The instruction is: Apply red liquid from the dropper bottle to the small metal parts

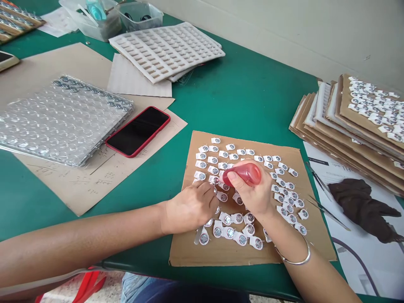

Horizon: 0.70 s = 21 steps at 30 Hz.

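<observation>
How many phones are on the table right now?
2. A black phone in a red case lies on the brown paper sheet beside the bubble wrap; a second phone sits cut off at the top left edge. Others may be hidden.

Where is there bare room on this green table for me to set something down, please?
The widest patch is the bare green tabletop between the white moulded tray and the brown cardboard sheet, reaching the stacked cardboard trays. It is crowded on that sheet, where white-tabbed metal discs surround the left hand and right hand.
</observation>
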{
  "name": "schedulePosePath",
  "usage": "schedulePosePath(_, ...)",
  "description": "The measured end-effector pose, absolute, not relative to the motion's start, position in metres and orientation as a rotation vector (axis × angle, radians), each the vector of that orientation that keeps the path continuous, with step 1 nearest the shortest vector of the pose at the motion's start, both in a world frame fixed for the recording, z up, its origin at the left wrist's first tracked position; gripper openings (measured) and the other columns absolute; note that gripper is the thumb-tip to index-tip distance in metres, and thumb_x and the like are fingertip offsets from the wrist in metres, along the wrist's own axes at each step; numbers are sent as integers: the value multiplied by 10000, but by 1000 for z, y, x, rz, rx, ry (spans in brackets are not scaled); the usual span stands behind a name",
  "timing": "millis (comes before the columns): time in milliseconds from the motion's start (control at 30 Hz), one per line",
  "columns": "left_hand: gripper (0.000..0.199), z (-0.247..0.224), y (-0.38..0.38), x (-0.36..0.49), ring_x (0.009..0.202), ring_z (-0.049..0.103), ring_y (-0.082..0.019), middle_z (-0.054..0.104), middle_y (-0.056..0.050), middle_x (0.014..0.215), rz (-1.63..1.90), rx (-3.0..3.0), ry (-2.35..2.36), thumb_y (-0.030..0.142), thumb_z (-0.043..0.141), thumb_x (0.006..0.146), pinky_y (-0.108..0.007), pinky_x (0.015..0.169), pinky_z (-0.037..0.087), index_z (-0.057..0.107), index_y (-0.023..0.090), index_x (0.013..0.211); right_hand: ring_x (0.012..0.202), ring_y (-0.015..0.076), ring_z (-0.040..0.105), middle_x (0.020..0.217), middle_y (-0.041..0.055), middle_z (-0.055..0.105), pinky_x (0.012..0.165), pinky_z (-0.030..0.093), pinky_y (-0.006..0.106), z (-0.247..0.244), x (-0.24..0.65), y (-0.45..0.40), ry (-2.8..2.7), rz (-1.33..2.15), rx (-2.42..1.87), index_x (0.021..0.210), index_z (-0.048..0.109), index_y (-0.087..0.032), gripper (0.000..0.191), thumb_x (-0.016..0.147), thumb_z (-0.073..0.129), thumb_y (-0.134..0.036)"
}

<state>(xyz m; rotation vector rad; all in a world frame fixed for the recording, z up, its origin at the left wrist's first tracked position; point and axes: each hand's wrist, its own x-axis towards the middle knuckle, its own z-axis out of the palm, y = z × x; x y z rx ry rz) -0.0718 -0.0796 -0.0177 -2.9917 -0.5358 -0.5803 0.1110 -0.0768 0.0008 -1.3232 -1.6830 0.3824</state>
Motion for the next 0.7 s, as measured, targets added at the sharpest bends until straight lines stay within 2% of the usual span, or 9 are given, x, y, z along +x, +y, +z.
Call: schedulePosePath(700, 210, -20, -80, -73, 659, 559, -199, 636, -105, 720, -570, -2958, -523, 45, 419, 856, -313, 555, 477, 572, 98, 721, 702, 115, 593, 729, -25, 610, 638, 510, 258, -3, 109, -76, -1681, 360, -1290, 797, 569, -222, 120, 740, 671, -250)
